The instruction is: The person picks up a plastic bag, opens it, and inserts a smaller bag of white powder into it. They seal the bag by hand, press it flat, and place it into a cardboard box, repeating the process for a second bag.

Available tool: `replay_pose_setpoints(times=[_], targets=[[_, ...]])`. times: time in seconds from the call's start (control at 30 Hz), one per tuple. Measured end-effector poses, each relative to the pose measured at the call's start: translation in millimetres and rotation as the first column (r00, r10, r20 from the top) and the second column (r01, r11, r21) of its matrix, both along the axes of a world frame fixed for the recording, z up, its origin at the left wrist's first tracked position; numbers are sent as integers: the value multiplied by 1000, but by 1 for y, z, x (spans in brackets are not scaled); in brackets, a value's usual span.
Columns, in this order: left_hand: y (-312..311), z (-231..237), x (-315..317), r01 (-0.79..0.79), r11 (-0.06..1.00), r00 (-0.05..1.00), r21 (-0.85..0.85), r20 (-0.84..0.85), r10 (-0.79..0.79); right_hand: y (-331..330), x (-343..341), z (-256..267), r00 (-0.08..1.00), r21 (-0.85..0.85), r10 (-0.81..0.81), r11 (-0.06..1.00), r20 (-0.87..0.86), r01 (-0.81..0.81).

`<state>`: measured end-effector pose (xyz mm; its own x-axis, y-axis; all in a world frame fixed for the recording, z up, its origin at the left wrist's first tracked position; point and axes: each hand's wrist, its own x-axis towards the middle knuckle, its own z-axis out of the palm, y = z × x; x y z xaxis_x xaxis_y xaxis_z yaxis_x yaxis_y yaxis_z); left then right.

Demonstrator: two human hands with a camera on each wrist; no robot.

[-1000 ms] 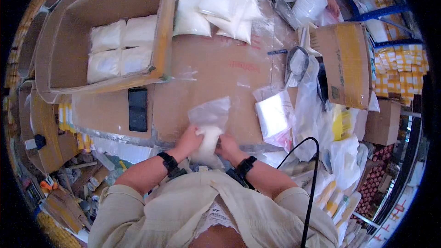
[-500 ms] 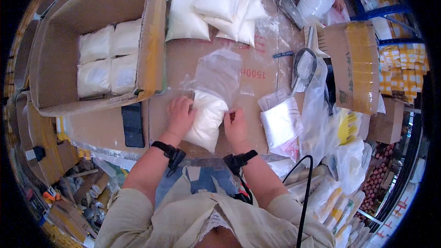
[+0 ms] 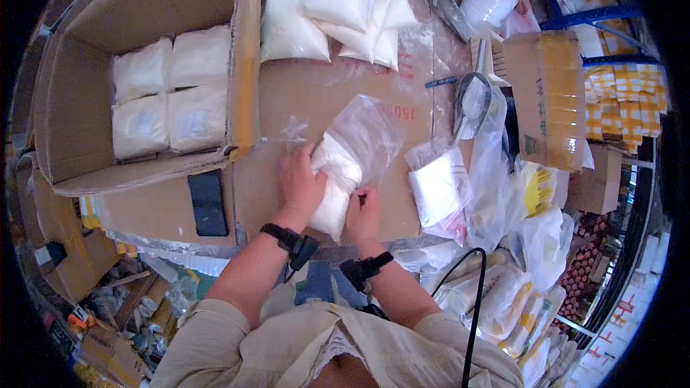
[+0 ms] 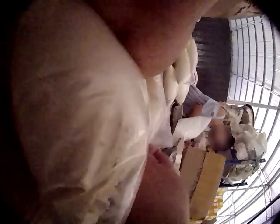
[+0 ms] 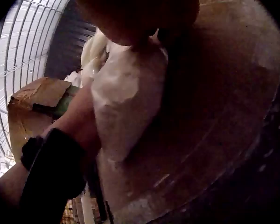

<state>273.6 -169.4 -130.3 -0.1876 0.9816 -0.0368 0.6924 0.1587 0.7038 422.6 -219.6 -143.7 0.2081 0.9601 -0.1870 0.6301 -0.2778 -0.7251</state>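
Observation:
A clear plastic bag of white powder [image 3: 333,197] lies tilted on the cardboard-covered table, its loose upper end [image 3: 370,129] spread toward the far right. Along the bag's left side my left hand [image 3: 302,183] grips it, the thumb across the powder-filled part. My right hand [image 3: 364,212], fingers curled, pinches the right edge lower down. In the left wrist view the filled bag [image 4: 84,107] takes up much of the picture. The right wrist view has the bag [image 5: 126,93] below my right hand [image 5: 140,21], the inner fingertips hidden.
At the left stands an open carton [image 3: 244,65] with several packed bags [image 3: 198,118]. Filled bags [image 3: 295,25] pile up at the back. A black phone-like slab [image 3: 207,203] lies front left. To the right are flat plastic bags [image 3: 440,190], a metal scoop [image 3: 474,104] and another carton [image 3: 543,100].
Both hands have moved the powder bag forward from the table's front edge. Its loose end has swung to the right, and the bag now lies tilted.

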Motion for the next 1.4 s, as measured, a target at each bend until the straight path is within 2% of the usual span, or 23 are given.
replay_pose_setpoints(times=[0.17,0.27,0.33,0.37,0.43,0.5,0.53,0.57,0.63,0.7,0.73,0.8,0.87,0.9,0.93,0.97,1.03,1.07,1.17,1.2,1.3,1.33,1.4], targets=[[2,0,6,25,980,989,-199,149,5,-1,-25,0,984,25,-165,986,73,164],[-1,0,5,-11,964,955,-266,282,89,-2,-25,-4,963,-33,-244,970,-111,242],[-8,0,5,-23,948,952,-317,281,118,-10,-24,-2,873,-265,-385,913,-299,311],[-16,0,1,-6,889,878,-458,424,224,-17,-21,1,806,-380,-459,868,-374,318],[-45,0,-15,114,715,647,-690,598,474,-37,-9,16,756,-583,-441,807,-484,97],[-83,6,-36,203,650,716,-733,563,411,-50,-17,77,641,-678,-473,728,-605,-102],[-97,17,-45,206,692,759,-692,559,333,-48,-13,99,718,-822,-507,547,-478,-161],[-111,35,-54,212,727,798,-653,545,257,-49,-11,115,800,-761,-312,597,-513,-255],[-124,52,-73,305,768,838,-563,542,65,-48,-10,133,848,-623,111,631,-519,-463],[-135,60,-88,473,748,809,-466,566,-159,-53,-12,133,752,-479,558,583,-350,-656],[-135,64,-90,527,675,792,-517,587,-168,-52,-12,132,640,-419,736,521,-220,-743],[-133,71,-91,619,506,756,-601,631,-173,-53,-19,125,692,-443,613,536,-382,-719],[-143,78,-83,663,687,657,-297,671,-344,-36,-30,150,674,-448,531,505,-514,-738],[-143,81,-76,662,740,610,-124,662,-435,-35,-28,140,679,-386,503,568,-535,-726],[-130,101,-71,606,778,570,-164,772,-282,-41,-23,126,682,-332,469,627,-562,-705],[-124,113,-75,537,805,661,-252,719,-216,-46,-16,114,683,-279,433,684,-589,-674],[-107,133,-80,373,839,809,-396,581,-86,-29,-9,129,779,-414,276,721,-563,-555],[-93,142,-83,360,848,882,-388,439,-174,-20,-6,140,818,-479,193,728,-542,-490],[-66,155,-80,381,853,851,-358,497,-171,0,-6,180,598,-576,-288,730,-748,-369],[-59,163,-77,382,873,804,-304,575,-151,6,-6,189,566,-571,-310,733,-764,-369],[-39,219,-72,418,827,844,-377,498,-199,14,5,211,684,-462,-89,799,-724,-385],[-39,203,-72,440,857,835,-269,474,-280,14,14,195,670,-454,-88,798,-737,-396],[-33,201,-68,466,859,860,-214,339,-382,12,21,199,727,-391,44,820,-685,-418]])
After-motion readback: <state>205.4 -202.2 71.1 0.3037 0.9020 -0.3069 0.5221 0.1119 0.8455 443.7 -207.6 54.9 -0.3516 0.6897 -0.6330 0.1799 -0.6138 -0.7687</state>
